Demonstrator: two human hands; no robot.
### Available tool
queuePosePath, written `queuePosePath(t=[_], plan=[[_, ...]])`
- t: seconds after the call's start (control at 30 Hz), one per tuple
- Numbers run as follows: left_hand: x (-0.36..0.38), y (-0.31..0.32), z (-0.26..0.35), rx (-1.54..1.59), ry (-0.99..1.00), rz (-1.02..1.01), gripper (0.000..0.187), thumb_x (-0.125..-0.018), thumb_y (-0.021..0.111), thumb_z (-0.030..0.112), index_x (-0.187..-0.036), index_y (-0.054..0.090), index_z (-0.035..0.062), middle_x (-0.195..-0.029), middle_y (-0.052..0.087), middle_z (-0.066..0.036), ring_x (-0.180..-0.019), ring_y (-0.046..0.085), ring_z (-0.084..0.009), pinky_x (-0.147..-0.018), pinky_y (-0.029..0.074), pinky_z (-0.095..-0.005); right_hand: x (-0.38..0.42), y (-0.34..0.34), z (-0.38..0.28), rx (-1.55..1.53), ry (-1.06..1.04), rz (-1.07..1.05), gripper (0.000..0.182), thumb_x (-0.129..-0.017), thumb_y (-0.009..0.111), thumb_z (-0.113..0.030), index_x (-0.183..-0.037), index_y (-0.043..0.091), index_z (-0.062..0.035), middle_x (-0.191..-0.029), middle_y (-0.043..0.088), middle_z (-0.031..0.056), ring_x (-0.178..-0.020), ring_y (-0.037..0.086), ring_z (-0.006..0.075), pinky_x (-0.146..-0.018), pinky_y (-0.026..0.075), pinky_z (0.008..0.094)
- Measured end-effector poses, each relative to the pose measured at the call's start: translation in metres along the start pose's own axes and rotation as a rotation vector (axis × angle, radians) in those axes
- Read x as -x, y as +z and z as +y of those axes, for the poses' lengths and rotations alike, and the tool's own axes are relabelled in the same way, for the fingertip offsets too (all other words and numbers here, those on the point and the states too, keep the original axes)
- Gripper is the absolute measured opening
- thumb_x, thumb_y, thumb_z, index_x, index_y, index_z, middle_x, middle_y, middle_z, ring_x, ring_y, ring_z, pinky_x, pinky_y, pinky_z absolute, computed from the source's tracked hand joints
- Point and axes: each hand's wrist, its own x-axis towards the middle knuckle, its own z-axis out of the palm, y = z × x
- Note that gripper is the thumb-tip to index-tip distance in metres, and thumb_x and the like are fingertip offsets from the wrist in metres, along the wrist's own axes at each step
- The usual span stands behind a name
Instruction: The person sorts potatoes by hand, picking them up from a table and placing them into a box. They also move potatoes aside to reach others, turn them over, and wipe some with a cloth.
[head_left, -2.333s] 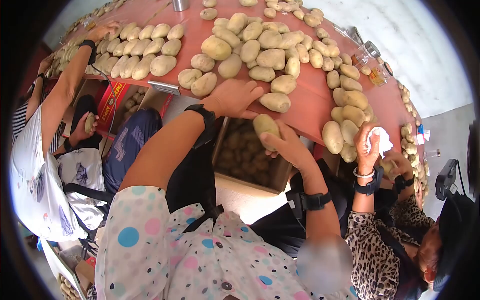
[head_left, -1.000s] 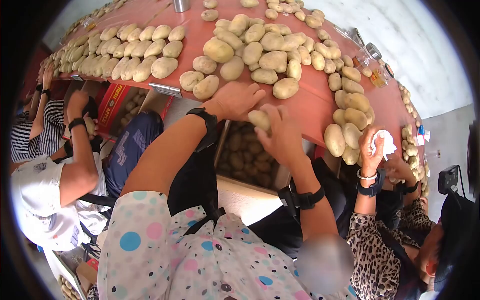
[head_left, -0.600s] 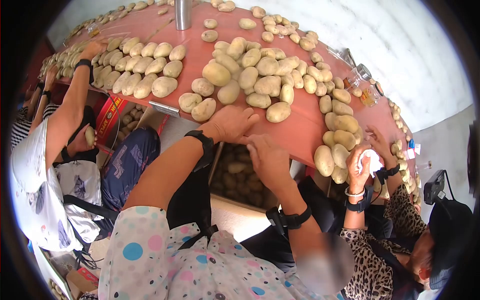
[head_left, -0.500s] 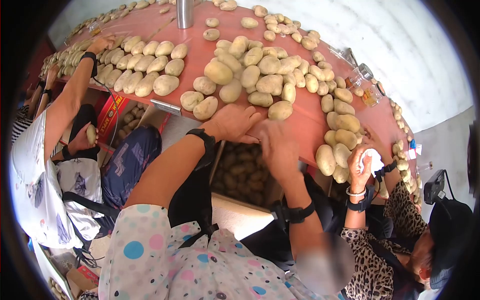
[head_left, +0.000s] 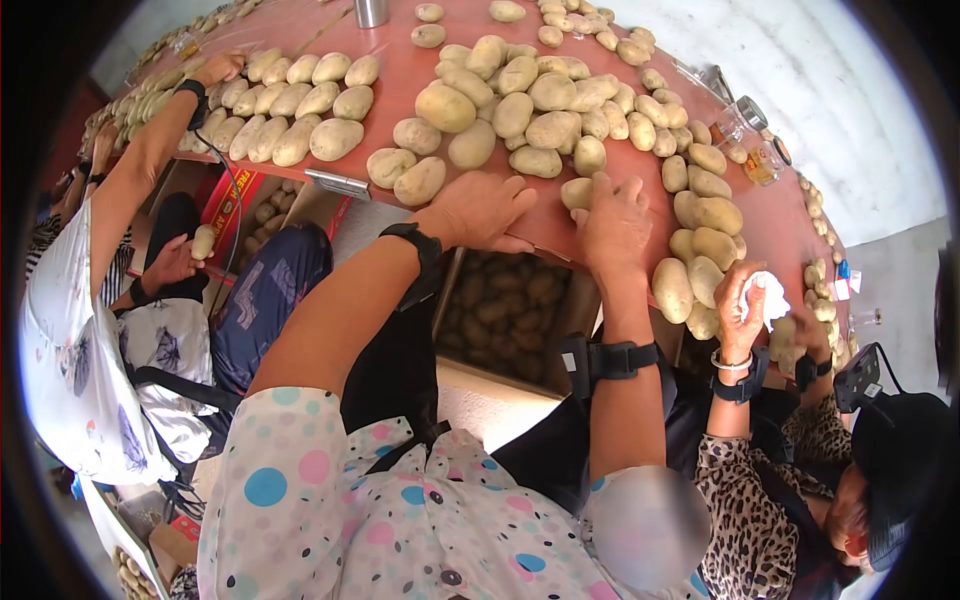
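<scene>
At the near edge of the red table (head_left: 560, 225), my left hand (head_left: 482, 210) rests with its fingers spread and nothing in it. My right hand (head_left: 612, 225) reaches over the edge, its curled fingers touching a potato (head_left: 577, 193) that is partly hidden by them. Beyond both hands lies a heap of potatoes (head_left: 553, 92). Two potatoes (head_left: 420, 181) sit just left of my left hand.
A box of potatoes (head_left: 505, 305) is under the table edge. Rows of potatoes (head_left: 290, 100) lie left, beside a person's arm (head_left: 150, 170). At right, another person's hand (head_left: 738, 305) holds something white. Glass jars (head_left: 740, 120) stand behind.
My right hand has moved right and forward, from beside my left hand onto the potato. The view has shifted slightly. The left person's lower hand has turned, showing its potato more fully.
</scene>
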Motion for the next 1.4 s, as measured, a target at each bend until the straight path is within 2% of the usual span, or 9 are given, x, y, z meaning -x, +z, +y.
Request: queuePosePath(t=[0.4,0.57,0.63,0.7,0.83,1.03,1.1,1.17,1.4], plan=[[0.001,0.006,-0.002,-0.006,0.003,0.020,0.057,-0.076,0.066,0.057,-0.096,0.048,0.0069,-0.089,0.054,-0.011,-0.076,0.061,-0.0299,-0.065,0.049,-0.0420,0.023,0.010,0.018,-0.415,-0.039,-0.033,0.039,-0.082,0.069,-0.026,-0.103,0.053,0.0031,-0.108,0.055,0.0251,-0.099,0.056,0.0426,-0.084,0.048,0.0481],[0.001,0.006,-0.002,0.015,-0.003,0.007,0.056,-0.075,0.067,0.056,-0.095,0.048,0.0072,-0.089,0.053,-0.011,-0.077,0.061,-0.0300,-0.065,0.049,-0.0420,0.054,-0.038,0.008,-0.792,-0.154,-0.537,0.041,-0.083,0.064,-0.035,-0.093,0.059,0.0049,-0.090,0.064,0.0270,-0.090,0.061,0.0419,-0.081,0.048,0.0459],[0.001,0.006,-0.004,0.006,0.003,0.027,0.056,-0.075,0.068,0.056,-0.095,0.048,0.0074,-0.089,0.053,-0.011,-0.077,0.061,-0.0299,-0.065,0.049,-0.0421,0.063,-0.025,0.007,-0.548,-0.523,-0.492,0.037,-0.082,0.065,-0.028,-0.102,0.061,0.0021,-0.087,0.063,0.0222,-0.083,0.063,0.0363,-0.078,0.049,0.0428],[0.004,0.009,-0.006,0.074,0.048,0.163,0.055,-0.072,0.070,0.054,-0.095,0.049,0.0078,-0.088,0.052,-0.011,-0.077,0.059,-0.0296,-0.064,0.048,-0.0423,0.074,-0.017,-0.003,-0.290,-0.331,-0.648,0.039,-0.080,0.067,-0.030,-0.103,0.059,0.0005,-0.091,0.064,0.0256,-0.090,0.062,0.0415,-0.078,0.049,0.0473],[0.006,0.006,-0.005,0.073,0.072,0.205,0.055,-0.071,0.070,0.054,-0.093,0.049,0.0075,-0.087,0.052,-0.011,-0.076,0.058,-0.0299,-0.064,0.048,-0.0419,0.091,0.033,0.014,0.000,-0.246,-0.339,0.038,-0.082,0.068,-0.028,-0.105,0.055,-0.0007,-0.093,0.066,0.0230,-0.088,0.065,0.0396,-0.076,0.052,0.0484],[0.001,-0.001,-0.003,0.054,0.024,0.071,0.058,-0.072,0.068,0.057,-0.094,0.050,0.0067,-0.087,0.054,-0.011,-0.074,0.060,-0.0303,-0.064,0.048,-0.0419,0.066,-0.029,-0.015,-0.297,-0.404,-0.320,0.032,-0.086,0.065,-0.024,-0.111,0.055,-0.0059,-0.100,0.064,0.0180,-0.088,0.064,0.0404,-0.075,0.051,0.0485],[0.001,-0.003,-0.002,0.054,0.000,0.000,0.058,-0.073,0.068,0.057,-0.095,0.051,0.0062,-0.088,0.054,-0.011,-0.075,0.061,-0.0303,-0.065,0.048,-0.0420,0.046,-0.045,-0.021,-0.297,-0.316,-0.399,0.040,-0.086,0.065,-0.023,-0.119,0.051,-0.0056,-0.105,0.062,0.0187,-0.087,0.063,0.0417,-0.076,0.051,0.0499],[0.001,-0.007,0.000,0.061,-0.008,0.011,0.058,-0.073,0.068,0.057,-0.096,0.051,0.0059,-0.088,0.054,-0.011,-0.075,0.061,-0.0309,-0.065,0.048,-0.0425,0.028,-0.043,-0.016,-0.358,-0.286,-0.028,0.048,-0.085,0.066,-0.019,-0.127,0.046,-0.0055,-0.116,0.057,0.0227,-0.099,0.059,0.0414,-0.083,0.049,0.0504],[0.002,-0.008,-0.001,0.058,0.016,0.013,0.057,-0.074,0.069,0.055,-0.096,0.051,0.0059,-0.089,0.056,-0.011,-0.077,0.062,-0.0295,-0.065,0.049,-0.0415,-0.055,0.016,0.005,-0.463,0.016,0.114,0.061,-0.081,0.070,-0.010,-0.134,0.042,-0.0032,-0.133,0.045,0.0245,-0.121,0.046,0.0388,-0.099,0.040,0.0488]])
